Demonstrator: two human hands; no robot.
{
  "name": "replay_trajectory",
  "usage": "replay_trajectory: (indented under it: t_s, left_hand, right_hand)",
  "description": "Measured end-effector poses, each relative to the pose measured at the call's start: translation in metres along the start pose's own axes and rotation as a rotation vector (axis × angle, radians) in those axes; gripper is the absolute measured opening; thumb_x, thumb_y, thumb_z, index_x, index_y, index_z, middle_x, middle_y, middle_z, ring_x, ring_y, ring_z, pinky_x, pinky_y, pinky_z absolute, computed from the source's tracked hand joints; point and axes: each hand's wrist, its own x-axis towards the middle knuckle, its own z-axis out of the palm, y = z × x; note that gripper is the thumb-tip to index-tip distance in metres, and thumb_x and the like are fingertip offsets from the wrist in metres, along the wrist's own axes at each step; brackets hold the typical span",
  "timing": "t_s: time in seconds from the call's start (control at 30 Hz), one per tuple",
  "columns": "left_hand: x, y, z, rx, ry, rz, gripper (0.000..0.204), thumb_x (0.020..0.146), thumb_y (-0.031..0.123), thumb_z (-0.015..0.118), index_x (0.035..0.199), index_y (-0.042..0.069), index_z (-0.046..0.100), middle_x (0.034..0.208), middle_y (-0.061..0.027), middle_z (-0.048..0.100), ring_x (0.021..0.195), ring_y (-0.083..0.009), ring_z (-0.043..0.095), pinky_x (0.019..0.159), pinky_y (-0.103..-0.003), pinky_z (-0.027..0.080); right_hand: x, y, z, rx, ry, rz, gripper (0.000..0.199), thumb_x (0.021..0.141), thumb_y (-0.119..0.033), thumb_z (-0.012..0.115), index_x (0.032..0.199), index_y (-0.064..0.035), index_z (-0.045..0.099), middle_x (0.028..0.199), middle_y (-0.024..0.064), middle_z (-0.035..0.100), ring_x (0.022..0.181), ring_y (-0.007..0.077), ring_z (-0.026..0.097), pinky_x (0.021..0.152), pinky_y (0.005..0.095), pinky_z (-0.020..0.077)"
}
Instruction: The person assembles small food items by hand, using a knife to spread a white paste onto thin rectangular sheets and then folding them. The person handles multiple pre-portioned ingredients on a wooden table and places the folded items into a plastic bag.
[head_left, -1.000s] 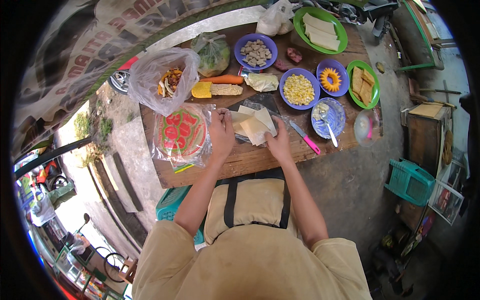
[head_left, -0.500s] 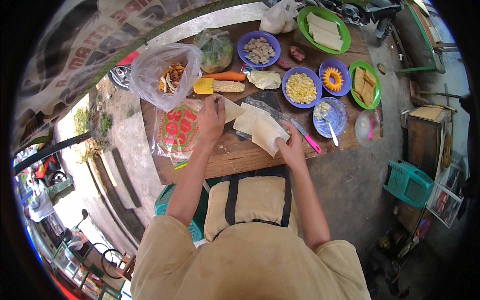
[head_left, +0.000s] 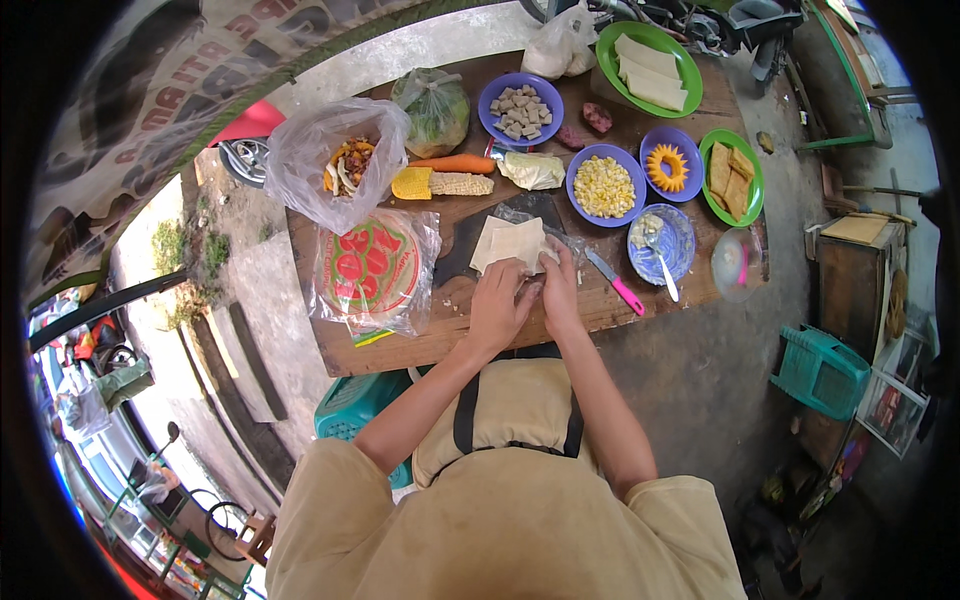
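Note:
Pale, thin square spring roll wrappers lie overlapping above a dark sheet with clear plastic on it, near the table's front edge. My left hand is closed at their near edge, its fingers bent over it. Beside it, almost touching, my right hand pinches the near right corner. The fingertips are partly hidden behind the hands. To the left lies a flat, round, red-and-green printed package in clear plastic. A knife with a pink handle rests to the right of my right hand.
Across the wooden table stand purple bowls of corn kernels and grey cubes, a blue-white bowl with a spoon, and green plates. A carrot, corn cob and plastic bags lie at the far left.
My left hand has moved right and closer to my right hand. The separate wrapper it held at the left is now with the others. Both hands have come together at the near edge.

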Motion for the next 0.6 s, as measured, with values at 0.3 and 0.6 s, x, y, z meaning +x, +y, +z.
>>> replay_trajectory:
  t_s: [0.3,0.6]
  left_hand:
    - [0.004,-0.037,-0.009,-0.177,-0.065,-0.328,0.024,0.089,0.015,0.074,0.104,-0.001,0.067,0.105,-0.0165,0.066,0.097,-0.0314,0.068,0.083,-0.039,0.054]
    - [0.011,-0.049,-0.022,-1.208,0.064,-1.207,0.056,0.103,0.045,0.058,0.139,0.004,0.047,0.127,-0.0161,0.062,0.118,-0.0263,0.061,0.1,-0.038,0.05]
  right_hand:
    - [0.019,0.036,-0.033,-0.315,0.03,-0.18,0.053,0.089,0.003,0.07,0.137,-0.0019,0.048,0.119,0.0118,0.063,0.095,0.0122,0.064,0.075,0.0262,0.055]
    - [-0.031,0.003,0.028,-0.191,-0.126,-0.365,0.037,0.09,0.007,0.063,0.125,-0.0001,0.053,0.109,0.009,0.064,0.086,0.0102,0.066,0.072,0.0253,0.0546]
